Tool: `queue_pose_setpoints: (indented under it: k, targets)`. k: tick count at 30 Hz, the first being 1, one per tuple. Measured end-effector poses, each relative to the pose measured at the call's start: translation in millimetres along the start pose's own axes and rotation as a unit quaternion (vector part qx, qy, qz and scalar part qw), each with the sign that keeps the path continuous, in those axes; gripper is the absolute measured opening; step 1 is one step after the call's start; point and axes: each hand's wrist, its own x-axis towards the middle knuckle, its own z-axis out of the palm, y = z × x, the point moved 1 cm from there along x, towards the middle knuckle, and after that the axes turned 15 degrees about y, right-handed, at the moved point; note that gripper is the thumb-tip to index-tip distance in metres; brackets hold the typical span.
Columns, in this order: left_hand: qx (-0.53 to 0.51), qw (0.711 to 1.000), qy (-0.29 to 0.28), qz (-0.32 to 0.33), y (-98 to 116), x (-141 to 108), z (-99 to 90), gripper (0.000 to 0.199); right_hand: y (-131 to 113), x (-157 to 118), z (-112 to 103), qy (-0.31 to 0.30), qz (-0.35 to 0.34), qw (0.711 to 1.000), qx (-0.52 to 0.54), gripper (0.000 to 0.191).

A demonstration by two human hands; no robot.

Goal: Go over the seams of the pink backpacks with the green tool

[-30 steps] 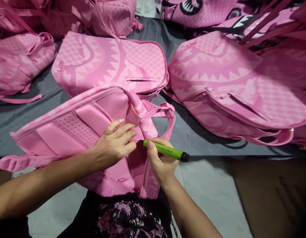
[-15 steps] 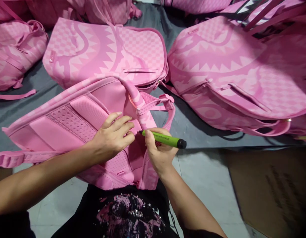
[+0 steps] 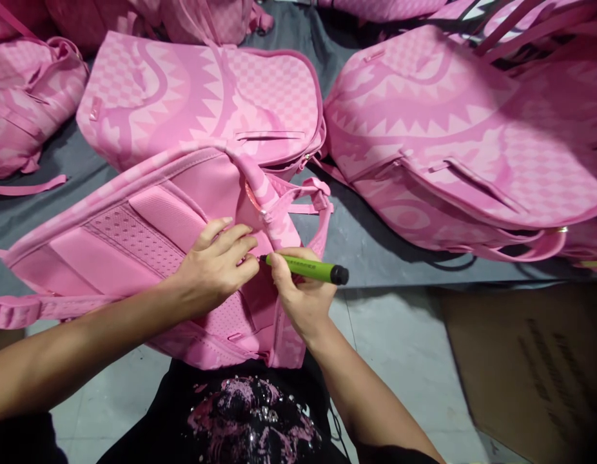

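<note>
A pink backpack (image 3: pixel 109 187) leans in front of me, its padded back panel and straps turned upward. My right hand (image 3: pixel 305 287) is closed around a green marker (image 3: pixel 311 267) with a black end. The marker's dark tip points left and meets the panel close to my left fingertips. Across that panel lies my left hand (image 3: pixel 218 264), fingers bent and closed against the pink fabric beside the tip. What its fingertips pinch is hidden under them.
Behind it, a pink shark-mouth backpack (image 3: pixel 192 90) lies on a table with a grey cloth (image 3: pixel 376 261). Another patterned backpack (image 3: pixel 424 122) lies to the right, and more pink bags (image 3: pixel 32 96) are at the left and back. A cardboard box (image 3: pixel 516 361) stands at lower right.
The whole view has shifted slightly, with bags and hands now a little further left. Both hands keep their hold, and the marker stays at the same spot on the panel.
</note>
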Motion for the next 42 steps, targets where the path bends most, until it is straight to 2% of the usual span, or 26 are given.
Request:
queue_pose_setpoints:
  k: [6, 9, 11, 13, 16, 18, 20, 23, 25, 27, 28, 30, 33, 35, 37, 40, 42]
  targets:
    - [-0.013, 1.0, -0.007, -0.003, 2, 0, 0.2, 0.011, -3, 2, 1, -0.01, -0.022, 0.999, -0.021, 0.013]
    - [-0.019, 1.0, -0.014, 0.015, -4, 7, -6.0, 0.01, -2, 5, 3, -0.012, -0.01, 1.0, -0.009, 0.013]
    - [-0.013, 0.997, -0.047, 0.054, -13, 16, -12.8, 0.011, 0, 7, 1, -0.022, -0.009, 1.0, -0.011, 0.014]
    - [0.003, 0.99, -0.114, 0.084, -25, 25, -19.4, 0.011, 3, 9, -2, -0.01, -0.003, 1.0, -0.019, 0.016]
    - [0.035, 0.977, -0.196, 0.079, -39, 37, -28.5, 0.019, 1, 9, -8, 0.007, 0.021, 1.0, 0.014, 0.017]
    - [0.025, 0.977, -0.201, 0.061, -40, 41, -37.9, 0.027, -6, 6, -11, -0.019, 0.032, 0.997, 0.064, 0.017]
    - [-0.003, 0.983, -0.181, 0.032, -30, 45, -54.4, 0.027, -18, 5, -16, -0.024, 0.046, 0.993, 0.108, 0.017]
    - [-0.038, 0.989, -0.142, -0.019, -2, 51, -90.1, 0.031, -40, 7, -35, 0.02, 0.054, 0.985, 0.163, 0.023]
    - [-0.066, 0.988, -0.125, -0.055, 18, 55, -110.6, 0.036, -53, 13, -54, 0.041, 0.026, 0.984, 0.174, 0.024]
    - [-0.101, 0.982, -0.126, -0.097, 33, 56, -117.1, 0.037, -59, 18, -71, 0.045, -0.01, 0.988, 0.146, 0.023]
    - [-0.116, 0.977, -0.137, -0.115, 37, 54, -113.3, 0.035, -57, 20, -77, 0.043, -0.023, 0.991, 0.123, 0.022]
    - [-0.118, 0.971, -0.162, -0.128, 40, 49, -93.5, 0.027, -45, 20, -82, 0.029, -0.025, 0.996, 0.083, 0.021]
    - [-0.069, 0.977, -0.17, -0.105, 37, 39, -53.8, 0.019, -17, 18, -76, -0.025, -0.009, 0.998, 0.057, 0.02]
    - [-0.058, 0.98, -0.171, -0.079, 34, 34, -37.1, 0.015, -3, 17, -70, -0.055, -0.012, 0.997, 0.053, 0.016]
    - [-0.074, 0.979, -0.18, -0.056, 31, 30, -32.5, 0.011, 4, 18, -68, -0.036, -0.02, 0.998, 0.045, 0.013]
    - [-0.099, 0.975, -0.198, -0.032, 28, 26, -37.5, 0.005, 4, 21, -70, 0.019, -0.035, 0.999, 0.029, 0.009]
    - [-0.108, 0.971, -0.215, -0.015, 26, 24, -40.1, 0.008, 1, 22, -70, -0.012, -0.067, 0.998, 0.02, 0.006]
